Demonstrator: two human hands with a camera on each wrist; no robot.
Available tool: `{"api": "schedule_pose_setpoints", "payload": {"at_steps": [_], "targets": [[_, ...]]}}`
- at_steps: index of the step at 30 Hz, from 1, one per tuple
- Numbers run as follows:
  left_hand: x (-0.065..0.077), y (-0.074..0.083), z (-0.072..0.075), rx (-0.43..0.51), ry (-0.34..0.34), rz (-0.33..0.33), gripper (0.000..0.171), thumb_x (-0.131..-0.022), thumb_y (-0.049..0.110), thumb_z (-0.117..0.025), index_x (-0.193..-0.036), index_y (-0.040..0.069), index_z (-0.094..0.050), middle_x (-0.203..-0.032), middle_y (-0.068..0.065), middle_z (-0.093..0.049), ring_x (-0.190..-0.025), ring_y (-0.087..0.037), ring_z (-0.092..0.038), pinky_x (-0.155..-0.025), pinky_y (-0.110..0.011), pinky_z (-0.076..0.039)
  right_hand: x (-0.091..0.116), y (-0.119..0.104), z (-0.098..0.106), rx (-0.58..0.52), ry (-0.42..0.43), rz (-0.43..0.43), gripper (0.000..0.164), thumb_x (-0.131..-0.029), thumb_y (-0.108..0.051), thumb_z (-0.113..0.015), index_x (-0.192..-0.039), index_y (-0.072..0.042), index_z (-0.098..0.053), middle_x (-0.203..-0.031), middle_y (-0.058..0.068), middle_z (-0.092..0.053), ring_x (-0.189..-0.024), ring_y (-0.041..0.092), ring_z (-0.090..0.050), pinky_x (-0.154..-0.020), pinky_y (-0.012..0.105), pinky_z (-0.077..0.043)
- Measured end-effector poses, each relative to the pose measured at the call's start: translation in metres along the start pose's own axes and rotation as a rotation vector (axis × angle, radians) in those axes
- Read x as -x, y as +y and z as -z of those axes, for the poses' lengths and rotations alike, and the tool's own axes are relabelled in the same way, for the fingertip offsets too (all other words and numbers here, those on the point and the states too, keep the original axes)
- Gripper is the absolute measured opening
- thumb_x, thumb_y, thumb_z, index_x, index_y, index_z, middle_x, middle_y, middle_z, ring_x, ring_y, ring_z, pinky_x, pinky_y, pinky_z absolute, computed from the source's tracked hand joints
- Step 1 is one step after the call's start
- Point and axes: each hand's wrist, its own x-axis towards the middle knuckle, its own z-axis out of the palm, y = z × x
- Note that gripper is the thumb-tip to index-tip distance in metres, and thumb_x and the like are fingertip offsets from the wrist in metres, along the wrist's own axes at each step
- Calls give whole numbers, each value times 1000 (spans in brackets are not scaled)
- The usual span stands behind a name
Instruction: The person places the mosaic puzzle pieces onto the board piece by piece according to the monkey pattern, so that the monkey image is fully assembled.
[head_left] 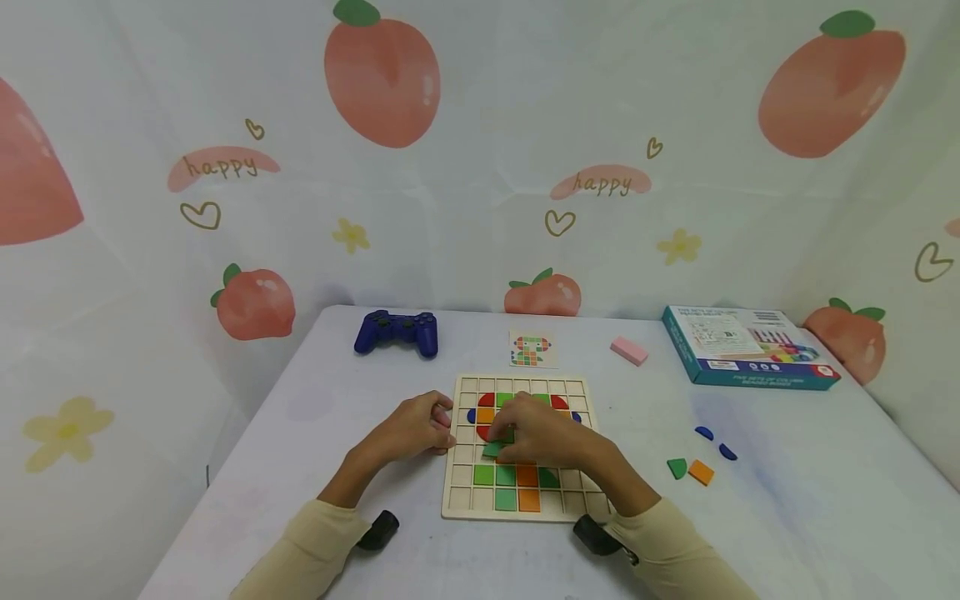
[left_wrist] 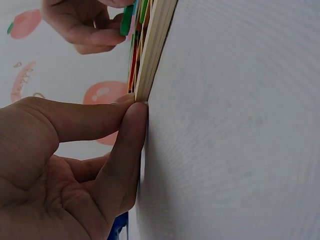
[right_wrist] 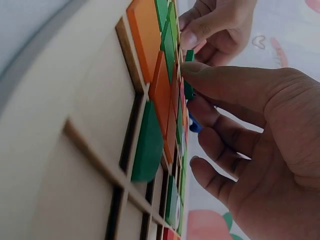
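A wooden grid board [head_left: 462,498] lies on the table, with red, green, orange and blue tiles set in many of its squares. At the board's left edge my left hand [head_left: 412,425] pinches the rim between thumb and finger, as the left wrist view shows closely. Over the middle of the board, my right hand [head_left: 543,429] holds a small green tile [right_wrist: 189,75] between thumb and fingertips. That tile is tilted, and its full outline is partly hidden by the fingers. The right hand also covers several tiles beneath it. A dark green rounded tile [right_wrist: 148,145] sits in a lower square.
Right of the board lie two blue half-round pieces [head_left: 704,433], a green rounded piece [head_left: 677,468] and an orange square [head_left: 701,472]. Behind are a pattern card [head_left: 533,349], a pink block [head_left: 628,351], a game controller [head_left: 396,331] and a game box [head_left: 750,347].
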Motion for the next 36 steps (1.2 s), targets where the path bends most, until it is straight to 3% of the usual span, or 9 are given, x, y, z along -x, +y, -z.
{"api": "schedule_pose_setpoints", "payload": {"at_steps": [16, 25, 31, 36], "targets": [[-1, -2, 1, -39, 0, -26, 51, -86, 6, -84, -131, -4, -62, -101, -5, -66, -88, -16, -61, -82, -33, -54, -11, -5, -4, 6, -46, 32, 16, -92, -17, -83, -107, -16, -83, -103, -10, -72, -107, 14, -55, -102, 42, -48], [0, -1, 2, -42, -5, -37, 51, -86, 6, -85, -131, -4, -62, -100, -5, -66, -88, -16, -60, -83, -36, -55, -13, -7, -3, 12, -88, 56, 13, -94, -13, -80, -105, -17, -85, -102, -14, -73, -106, 9, -56, -99, 35, -50], [-2, -2, 1, -45, 1, -24, 51, -86, 6, -85, -131, -4, -62, -101, -5, -66, -88, -17, -60, -83, -35, -55, -6, -5, 0, -16, -63, 70, 17, -94, -12, -77, -109, -16, -83, -107, -10, -73, -105, 10, -60, -99, 37, -51], [-3, -2, -1, -37, 9, 1, 51, -87, 5, -84, -131, -3, -62, -100, -5, -65, -88, -18, -60, -81, -33, -55, 7, 4, 5, -43, -10, 6, 21, -93, -14, -75, -113, -18, -82, -111, -10, -71, -106, 12, -60, -97, 38, -53]]}}
